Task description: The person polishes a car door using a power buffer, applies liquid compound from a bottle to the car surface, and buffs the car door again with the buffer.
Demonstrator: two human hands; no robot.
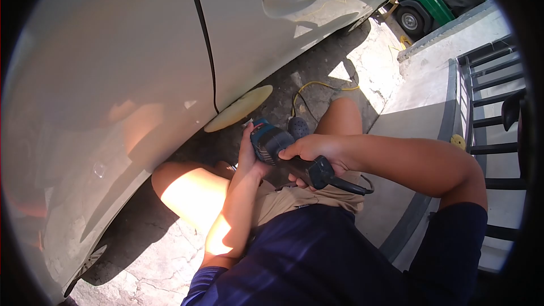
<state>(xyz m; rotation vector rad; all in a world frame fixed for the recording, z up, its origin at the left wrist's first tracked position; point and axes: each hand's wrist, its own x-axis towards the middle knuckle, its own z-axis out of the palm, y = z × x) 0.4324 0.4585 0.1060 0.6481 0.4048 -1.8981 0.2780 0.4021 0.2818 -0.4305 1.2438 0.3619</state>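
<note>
A blue and black power tool (273, 141) with a pale round pad (239, 109) lies across my lap, the pad tilted beside the lower edge of a light-coloured car door (243, 39). My left hand (247, 153) is wrapped round the tool's head from the side, near the pad. My right hand (311, 156) grips the black rear handle, from which a thick cord leaves towards the right. Parts of the fingers on both hands are hidden behind the tool.
A dark rounded device (298, 128) is on the concrete beyond the tool, near a yellow cable (320, 83). Barred metal railing (493, 119) and a low wall (422, 93) run along the right. A green vehicle (433, 7) stands at the upper right.
</note>
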